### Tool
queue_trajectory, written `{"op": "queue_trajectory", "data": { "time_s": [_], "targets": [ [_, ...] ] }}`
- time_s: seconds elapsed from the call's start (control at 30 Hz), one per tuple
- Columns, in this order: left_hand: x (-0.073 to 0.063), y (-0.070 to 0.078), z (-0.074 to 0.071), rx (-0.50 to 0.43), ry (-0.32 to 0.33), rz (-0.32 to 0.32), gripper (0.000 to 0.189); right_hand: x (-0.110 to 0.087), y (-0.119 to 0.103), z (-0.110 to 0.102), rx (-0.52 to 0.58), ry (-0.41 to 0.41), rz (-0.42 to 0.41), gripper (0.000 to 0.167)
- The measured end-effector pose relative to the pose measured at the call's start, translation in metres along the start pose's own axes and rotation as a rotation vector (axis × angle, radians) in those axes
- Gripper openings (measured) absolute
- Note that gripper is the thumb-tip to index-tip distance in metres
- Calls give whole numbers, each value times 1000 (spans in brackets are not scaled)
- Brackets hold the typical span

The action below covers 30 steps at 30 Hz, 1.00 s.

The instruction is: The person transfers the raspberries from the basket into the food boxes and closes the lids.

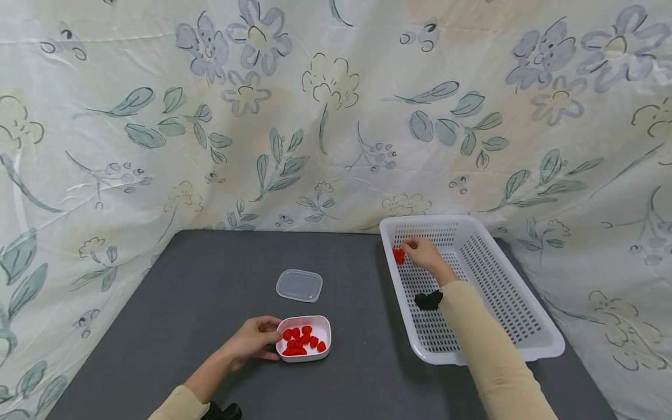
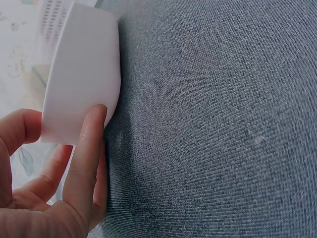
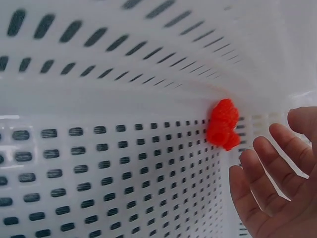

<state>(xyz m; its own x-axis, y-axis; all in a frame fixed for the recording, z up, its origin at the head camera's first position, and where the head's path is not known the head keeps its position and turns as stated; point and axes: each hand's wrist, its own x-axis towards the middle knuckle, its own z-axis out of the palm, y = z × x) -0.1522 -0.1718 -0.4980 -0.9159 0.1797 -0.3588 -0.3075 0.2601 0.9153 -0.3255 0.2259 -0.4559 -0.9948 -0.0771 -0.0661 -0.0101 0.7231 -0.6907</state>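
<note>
My left hand [image 1: 253, 341] holds the left end of a small white container [image 1: 303, 357] on the table. In the left wrist view, its fingertips touch the container's outer wall [image 2: 86, 64]. Several red raspberries [image 1: 296, 344] lie inside that container. My right hand [image 1: 424, 255] reaches into a white slotted basket [image 1: 541, 349], its fingers apart with nothing seen between them. Close by, a small cluster of red raspberries [image 3: 224, 123] sits on the slotted floor against the basket's wall. The right wrist view shows the fingertips [image 3: 242, 178] just short of this cluster.
A clear plastic lid [image 1: 299, 285] lies flat on the dark grey table [image 1: 173, 309], behind the white container. The basket's raised walls surround my right hand. A flowered cloth [image 1: 336, 116] hangs behind the table and along its sides.
</note>
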Motion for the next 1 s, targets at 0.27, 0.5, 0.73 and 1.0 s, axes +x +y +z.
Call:
{"op": "queue_trajectory", "data": {
  "time_s": [0.27, 0.5, 0.73, 1.0],
  "targets": [
    [-1, 1, 1, 8, 8, -8, 45, 0, 10, 6, -24, -16, 43, 42],
    [-1, 2, 1, 1, -2, 0, 45, 1, 14, 12, -38, -47, 83, 43],
    [-2, 4, 0, -7, -21, 9, 45, 3, 16, 15, -24, -64, 92, 44],
    [0, 2, -2, -14, -30, 13, 45, 3, 14, 16, -15, -110, 67, 36]
  ]
}}
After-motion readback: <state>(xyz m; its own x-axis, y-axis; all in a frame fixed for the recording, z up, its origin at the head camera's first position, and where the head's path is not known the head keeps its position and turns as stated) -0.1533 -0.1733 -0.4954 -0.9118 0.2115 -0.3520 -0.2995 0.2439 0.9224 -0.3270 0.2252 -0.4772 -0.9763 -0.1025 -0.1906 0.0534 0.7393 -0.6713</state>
